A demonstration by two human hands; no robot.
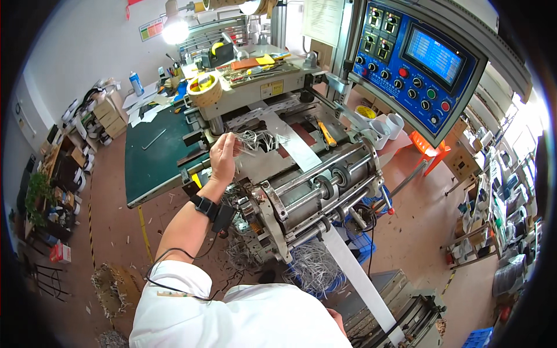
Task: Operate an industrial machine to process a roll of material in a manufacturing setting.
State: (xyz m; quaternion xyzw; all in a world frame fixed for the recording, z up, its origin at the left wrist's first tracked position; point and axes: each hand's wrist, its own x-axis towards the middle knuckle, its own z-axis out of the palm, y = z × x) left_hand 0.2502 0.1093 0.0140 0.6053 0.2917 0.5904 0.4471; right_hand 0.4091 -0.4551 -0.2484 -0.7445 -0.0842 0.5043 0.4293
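Hand, left (223, 156) | fingers pinching tangle of thin white waste strips (255, 139) just above machine bed, beside white web (293, 142) | right hand (336, 318) barely visible, grip unclear | risk: strips likely snag rollers (325, 188) below.

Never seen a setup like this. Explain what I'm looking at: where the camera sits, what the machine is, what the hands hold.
The picture comes from a fisheye camera on the person's head, looking down. The left hand lifts a tangle of thin white waste strips off a white paper web that runs over the machine's metal rollers. A blue control panel with a screen and buttons stands behind. Tape rolls and tools lie on the machine top. Only a bit of the right hand shows, low down; what it does is hidden.
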